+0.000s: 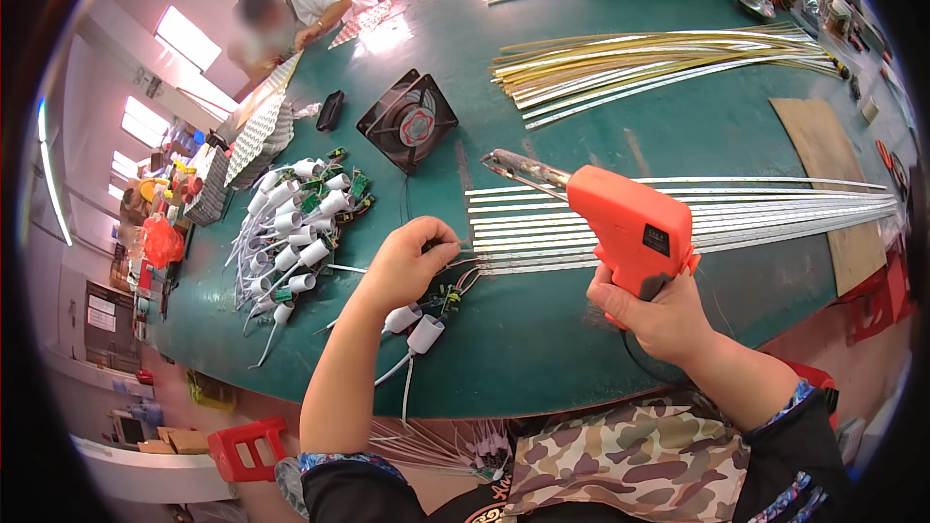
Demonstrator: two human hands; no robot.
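Note:
My right hand (659, 315) grips an orange-red soldering gun (630, 223) by its handle, finger near the trigger. Its metal tip points up and left above a row of white LED strips (581, 232) laid side by side. Close to the strips' left ends, my left hand (412, 257) is closed in a pinch; whatever is between its fingertips is too small to make out. Thin wires (468, 276) run from the strip ends below that hand down to small green circuit boards. White cylindrical lamp sockets (424, 334) with cables lie just below my left wrist.
A pile of white sockets (291, 232) with circuit boards lies left. A black fan (409, 121) stands beyond my left hand. More yellow and white strips (659, 63) lie farther back. Cardboard (823, 174) lies under the strips' right ends. Other people (291, 15) work at the far left.

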